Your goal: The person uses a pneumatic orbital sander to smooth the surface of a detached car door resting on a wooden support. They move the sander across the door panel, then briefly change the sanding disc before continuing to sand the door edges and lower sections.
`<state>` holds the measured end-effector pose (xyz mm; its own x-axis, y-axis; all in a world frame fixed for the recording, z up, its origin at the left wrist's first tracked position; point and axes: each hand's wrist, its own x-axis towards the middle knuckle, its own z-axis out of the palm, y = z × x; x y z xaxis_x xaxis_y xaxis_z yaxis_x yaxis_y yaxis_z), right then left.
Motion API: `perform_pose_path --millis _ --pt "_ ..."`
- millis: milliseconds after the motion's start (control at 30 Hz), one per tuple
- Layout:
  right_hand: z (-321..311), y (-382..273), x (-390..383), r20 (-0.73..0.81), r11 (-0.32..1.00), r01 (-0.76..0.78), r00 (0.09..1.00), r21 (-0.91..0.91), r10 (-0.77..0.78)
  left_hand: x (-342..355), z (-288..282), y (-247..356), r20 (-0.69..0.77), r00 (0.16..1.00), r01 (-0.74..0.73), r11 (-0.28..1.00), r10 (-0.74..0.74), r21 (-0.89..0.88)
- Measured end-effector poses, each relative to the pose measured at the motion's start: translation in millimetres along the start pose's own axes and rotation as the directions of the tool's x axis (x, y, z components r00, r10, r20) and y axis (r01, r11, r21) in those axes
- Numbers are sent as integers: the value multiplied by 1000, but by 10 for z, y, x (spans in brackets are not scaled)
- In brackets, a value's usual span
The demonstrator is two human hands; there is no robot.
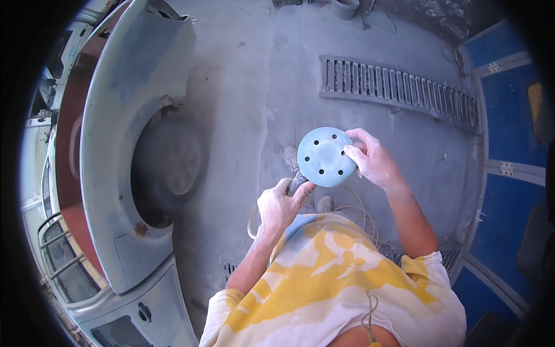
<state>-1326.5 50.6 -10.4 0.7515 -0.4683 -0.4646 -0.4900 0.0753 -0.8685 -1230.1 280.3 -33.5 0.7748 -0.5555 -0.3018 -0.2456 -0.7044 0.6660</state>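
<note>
A round orbital sander point(325, 165) is held up in front of my body, its pale blue disc with several dark holes facing me. My left hand point(280, 203) is closed around the sander's dark handle, below and left of the disc. At the disc's right edge, my right hand point(370, 159) pinches the rim, thumb on the blue face and fingers behind it. Whitish dust coats both hands. A pale hose point(361, 211) loops behind the sander near my shoes.
To my left stands a vehicle body point(136, 63) with patchy pale paint and an open wheel arch around a dusty wheel point(176, 156). A metal floor grate point(399, 87) lies ahead on the right. Blue panels point(509, 110) line the right side; a bucket point(345, 8) stands far ahead.
</note>
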Motion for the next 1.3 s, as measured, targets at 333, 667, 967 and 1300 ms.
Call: perform_pose_path --millis 333,667,967,1300 --pt "59 -691 1300 21 1000 17 1000 24 -17 1332 -667 127 0 999 -55 999 55 3" --pt "76 -1232 2632 106 969 141 987 -201 -121 2404 -912 339 -70 987 148 989 -148 -8" --pt "-274 -1850 4281 227 815 2 960 580 -164 3933 -1168 797 -195 905 362 925 -377 -113" --pt "-85 -2834 5199 459 899 -180 888 400 -27 5068 -1447 1098 -421 801 338 902 -425 -267"
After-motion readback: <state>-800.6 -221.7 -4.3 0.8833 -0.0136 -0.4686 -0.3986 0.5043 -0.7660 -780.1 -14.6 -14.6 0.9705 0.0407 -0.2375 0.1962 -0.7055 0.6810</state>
